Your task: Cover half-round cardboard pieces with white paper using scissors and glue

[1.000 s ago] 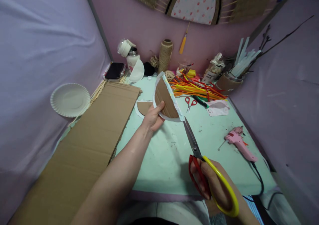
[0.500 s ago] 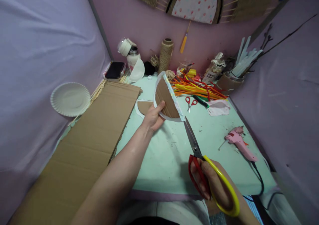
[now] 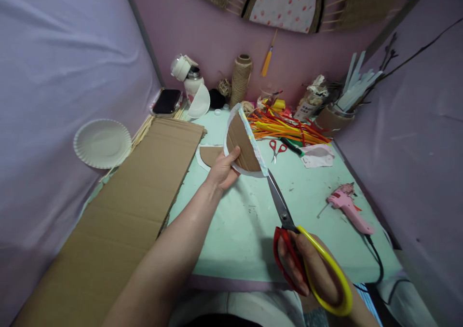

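My left hand (image 3: 224,169) grips a half-round piece of cardboard (image 3: 241,141) by its lower left edge, thumb on the brown face. White paper rims its curve, and a pale blue, painted strip runs along the straight edge. In my right hand (image 3: 307,264) are large scissors (image 3: 280,204) with one red and one yellow handle. Their blades look nearly together, and the tips meet the lower right corner of the half-round piece; whether they bite into it I cannot tell. Behind my left hand a second half-round cardboard piece (image 3: 210,156) lies on the table, partly hidden.
A long cardboard sheet (image 3: 144,182) covers the table's left side, beside a paper plate (image 3: 102,143). To the right lies a pink glue gun (image 3: 349,209) with its cord. Small red scissors (image 3: 277,148), orange and yellow strips (image 3: 285,127) and a twine spool (image 3: 241,80) are farther back.
The half-round piece and my left hand have barely shifted. The scissors' yellow handle has moved slightly right and down, while the tips stay at the corner.
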Demonstrator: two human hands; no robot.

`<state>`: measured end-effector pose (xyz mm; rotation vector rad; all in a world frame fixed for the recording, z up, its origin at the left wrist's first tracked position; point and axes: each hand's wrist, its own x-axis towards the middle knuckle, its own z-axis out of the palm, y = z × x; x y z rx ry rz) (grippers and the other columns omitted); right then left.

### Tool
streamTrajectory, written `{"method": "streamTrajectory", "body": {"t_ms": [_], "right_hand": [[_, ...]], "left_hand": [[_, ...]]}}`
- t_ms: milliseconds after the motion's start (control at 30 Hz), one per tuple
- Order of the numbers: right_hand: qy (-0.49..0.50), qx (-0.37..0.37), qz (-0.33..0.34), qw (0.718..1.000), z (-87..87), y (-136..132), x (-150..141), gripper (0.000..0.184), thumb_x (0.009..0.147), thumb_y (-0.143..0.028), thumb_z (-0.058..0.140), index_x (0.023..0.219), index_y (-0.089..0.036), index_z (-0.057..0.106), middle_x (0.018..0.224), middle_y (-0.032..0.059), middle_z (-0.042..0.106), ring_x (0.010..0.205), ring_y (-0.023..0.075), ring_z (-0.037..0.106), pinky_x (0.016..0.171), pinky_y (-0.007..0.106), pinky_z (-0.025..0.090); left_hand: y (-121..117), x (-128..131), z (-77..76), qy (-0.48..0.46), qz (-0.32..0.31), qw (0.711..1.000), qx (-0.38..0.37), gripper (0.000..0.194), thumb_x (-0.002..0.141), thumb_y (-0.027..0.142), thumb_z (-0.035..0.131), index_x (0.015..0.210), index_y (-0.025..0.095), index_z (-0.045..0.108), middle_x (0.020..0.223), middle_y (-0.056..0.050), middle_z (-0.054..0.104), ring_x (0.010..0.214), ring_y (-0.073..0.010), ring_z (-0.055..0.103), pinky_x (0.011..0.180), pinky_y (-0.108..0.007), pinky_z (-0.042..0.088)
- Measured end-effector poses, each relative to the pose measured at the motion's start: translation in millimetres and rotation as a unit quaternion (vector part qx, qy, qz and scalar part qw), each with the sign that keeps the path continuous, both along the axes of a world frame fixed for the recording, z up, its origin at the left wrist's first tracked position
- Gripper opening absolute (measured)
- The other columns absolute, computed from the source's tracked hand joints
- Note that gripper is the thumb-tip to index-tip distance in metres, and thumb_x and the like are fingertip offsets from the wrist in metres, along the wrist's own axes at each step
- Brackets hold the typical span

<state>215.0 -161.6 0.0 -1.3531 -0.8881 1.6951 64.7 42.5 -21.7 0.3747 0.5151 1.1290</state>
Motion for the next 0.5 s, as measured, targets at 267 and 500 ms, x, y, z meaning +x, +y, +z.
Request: {"method": "streamTrajectory", "body": {"t_ms": [267,500], "right_hand": [[0.007,0.007,0.019,1.0,1.3,1.2,-0.1,0.061,0.083,-0.078,0.046,0.072,-0.018,0.054,0.039,-0.0078,0.039,0.028,0.0044,0.027,0.03,0.018,0.018],[-0.013,0.002,0.023,1.0,1.8,1.1,1.8,0.06,0.084,-0.077,0.045,0.071,-0.019,0.054,0.039,-0.0079,0.038,0.028,0.0052,0.028,0.031,0.019,0.019]], "left_hand": [[0.3,-0.9,0.0,-0.004,-0.003,1.0,0.002,0.034,0.077,0.017,0.076,0.11,0.015,0.068,0.097,-0.007,0.077,0.105,-0.0221,0.07,0.106,-0.041,0.048],[0.4,-0.1,-1.3,-0.004,0.002,1.0,-0.01,0.041,0.075,0.017,0.078,0.115,0.016,0.067,0.104,-0.007,0.076,0.109,-0.0223,0.068,0.106,-0.038,0.049]]}}
